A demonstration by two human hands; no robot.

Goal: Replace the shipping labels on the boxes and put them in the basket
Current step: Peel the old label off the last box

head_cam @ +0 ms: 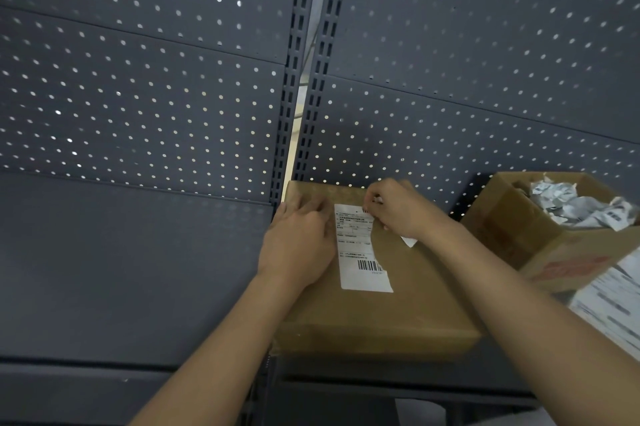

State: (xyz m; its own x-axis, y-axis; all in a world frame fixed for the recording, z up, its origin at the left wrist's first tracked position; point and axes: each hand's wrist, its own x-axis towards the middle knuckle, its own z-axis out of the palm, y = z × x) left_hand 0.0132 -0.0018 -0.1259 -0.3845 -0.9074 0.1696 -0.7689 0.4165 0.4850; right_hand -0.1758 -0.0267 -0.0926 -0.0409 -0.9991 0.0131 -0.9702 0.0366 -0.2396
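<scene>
A brown cardboard box (398, 307) lies flat on a dark grey shelf. A white shipping label (360, 252) with a barcode is stuck on its top face. My left hand (298, 245) rests flat on the box, just left of the label, with fingers extended. My right hand (405, 207) pinches the label's far right corner, and a strip of white paper (408, 241) shows beneath the palm.
An open cardboard box (540, 238) holding crumpled white label scraps (575, 207) stands at the right. Printed white sheets (613, 307) lie in front of it. Grey pegboard panels (173, 96) form the back wall, and the shelf surface (121, 269) extends left.
</scene>
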